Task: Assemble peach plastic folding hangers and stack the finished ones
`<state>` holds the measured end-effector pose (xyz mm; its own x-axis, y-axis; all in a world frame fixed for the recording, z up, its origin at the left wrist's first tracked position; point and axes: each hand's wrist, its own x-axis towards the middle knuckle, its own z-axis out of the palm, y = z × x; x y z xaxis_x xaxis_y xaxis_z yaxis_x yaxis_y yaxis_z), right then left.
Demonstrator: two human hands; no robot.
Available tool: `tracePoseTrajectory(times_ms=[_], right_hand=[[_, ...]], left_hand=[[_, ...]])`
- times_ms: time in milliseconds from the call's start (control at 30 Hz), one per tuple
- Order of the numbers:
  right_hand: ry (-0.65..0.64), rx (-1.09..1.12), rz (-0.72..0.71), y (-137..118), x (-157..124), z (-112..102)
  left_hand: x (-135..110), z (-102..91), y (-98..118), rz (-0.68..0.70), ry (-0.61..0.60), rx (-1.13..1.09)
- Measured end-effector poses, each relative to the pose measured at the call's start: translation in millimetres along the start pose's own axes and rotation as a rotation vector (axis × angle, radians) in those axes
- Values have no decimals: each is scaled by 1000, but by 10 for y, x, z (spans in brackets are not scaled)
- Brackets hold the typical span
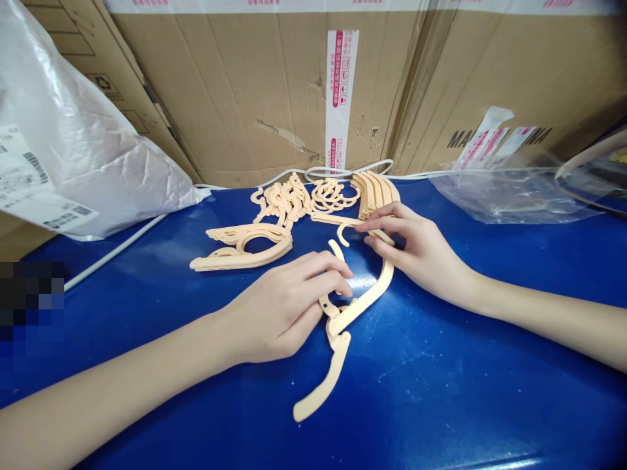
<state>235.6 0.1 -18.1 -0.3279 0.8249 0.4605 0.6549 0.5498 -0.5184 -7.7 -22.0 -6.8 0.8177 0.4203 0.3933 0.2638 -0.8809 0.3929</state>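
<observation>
Cream plastic parts that look like those of folding clothes hangers lie on a blue table. My left hand (289,300) is closed around the near end of a partly joined hanger (365,303); its fingertips hide part of the joint. One loose curved hanger arm (326,385) reaches from there toward me. My right hand (421,251) pinches a cream hanger arm (383,236), with the fingertips close to a small hook (344,235). Just behind those fingers stands a row of curved hanger arms (377,192).
Folded hangers (242,251) lie left of centre. Behind them are piles of small connecting pieces (284,199) and hooks (333,194). A white cable (117,251), cardboard boxes (255,85), a silvery parcel bag (88,143) and clear plastic wrap (514,196) line the back.
</observation>
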Motion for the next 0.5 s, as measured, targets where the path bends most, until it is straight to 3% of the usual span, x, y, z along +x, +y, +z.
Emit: tracePoseTrajectory(times_ms=[267,500], right_hand=[[1,10,6,2,0,2],[-8,0,5,-15,-5,-4]], left_hand=[[35,19,44,-49,-4,19],[49,14,62,8,7,28]])
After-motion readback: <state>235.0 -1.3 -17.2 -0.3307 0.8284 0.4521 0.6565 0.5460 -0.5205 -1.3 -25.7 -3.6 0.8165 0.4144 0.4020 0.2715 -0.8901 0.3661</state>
